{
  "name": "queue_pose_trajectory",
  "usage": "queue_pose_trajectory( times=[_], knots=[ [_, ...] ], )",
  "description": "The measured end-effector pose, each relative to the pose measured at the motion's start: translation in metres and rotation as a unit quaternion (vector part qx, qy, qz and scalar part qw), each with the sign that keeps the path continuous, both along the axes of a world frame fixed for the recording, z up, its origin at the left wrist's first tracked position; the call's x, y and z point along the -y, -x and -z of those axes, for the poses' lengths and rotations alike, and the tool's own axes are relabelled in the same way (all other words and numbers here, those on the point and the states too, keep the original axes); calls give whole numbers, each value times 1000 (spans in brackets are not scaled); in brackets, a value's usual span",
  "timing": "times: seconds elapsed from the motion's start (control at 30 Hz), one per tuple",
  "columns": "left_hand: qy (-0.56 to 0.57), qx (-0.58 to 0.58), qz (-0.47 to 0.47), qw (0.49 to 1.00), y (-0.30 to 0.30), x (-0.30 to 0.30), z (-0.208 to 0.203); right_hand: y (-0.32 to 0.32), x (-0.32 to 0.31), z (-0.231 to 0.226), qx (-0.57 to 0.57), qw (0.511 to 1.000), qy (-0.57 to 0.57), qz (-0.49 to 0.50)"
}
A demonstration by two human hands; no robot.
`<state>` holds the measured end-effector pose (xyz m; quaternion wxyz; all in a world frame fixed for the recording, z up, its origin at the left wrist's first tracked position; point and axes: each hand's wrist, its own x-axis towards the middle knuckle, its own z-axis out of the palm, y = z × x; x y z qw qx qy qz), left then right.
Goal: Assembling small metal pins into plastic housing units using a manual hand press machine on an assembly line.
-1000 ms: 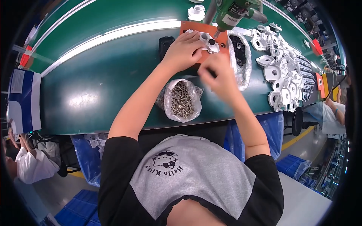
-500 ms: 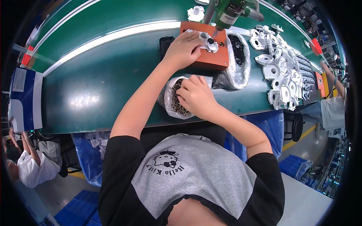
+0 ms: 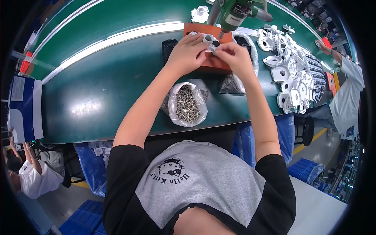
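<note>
My left hand (image 3: pixel 186 54) lies over a white plastic part (image 3: pixel 208 38), its fingers across the top and its thumb bent at the near side. That part sits on an orange block (image 3: pixel 214 65) and has a round white collar with a small black piece beside it. At the part's right end my right hand (image 3: pixel 237 58) is closed in a pinch; whatever is between the fingertips is hidden. Just above, the tip of a green power screwdriver (image 3: pixel 232 17) points down at the block. Nearer me stands an open clear bag (image 3: pixel 202 111) of metal screws (image 3: pixel 187 102).
Right of the block is a plastic bag (image 3: pixel 234 84) of black pieces, partly behind my right hand. Many white plastic parts (image 3: pixel 288 72) are heaped farther right, beside rows of small black pieces (image 3: pixel 314 74). A black tray (image 3: pixel 169 49) touches the block's left. Co-workers sit at both sides.
My right hand has left the screw bag and moved up and right to the white part, uncovering the screws. My left hand stays on the part.
</note>
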<state>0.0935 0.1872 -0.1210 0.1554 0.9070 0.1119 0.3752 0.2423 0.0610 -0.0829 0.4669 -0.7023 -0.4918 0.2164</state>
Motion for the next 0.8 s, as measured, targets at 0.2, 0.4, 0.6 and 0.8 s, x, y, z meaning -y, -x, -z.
queue_pose_trajectory(
  times=[0.2, 0.4, 0.6, 0.8],
  knots=[
    [-18, -25, -5, 1000, 3, -1, -2, -23, -25, -5, 63, 997, 16, 30],
    [-16, -9, -13, 1000, 3, -1, 2, -29, -31, -5, 101, 994, 26, 24],
    [-6, -13, -11, 1000, 0, -1, 2, -28, -34, -15, 98, 992, 79, 6],
    [-5, -9, -12, 1000, 0, -3, 3, -36, -38, -3, 120, 990, 81, 8]
  ],
)
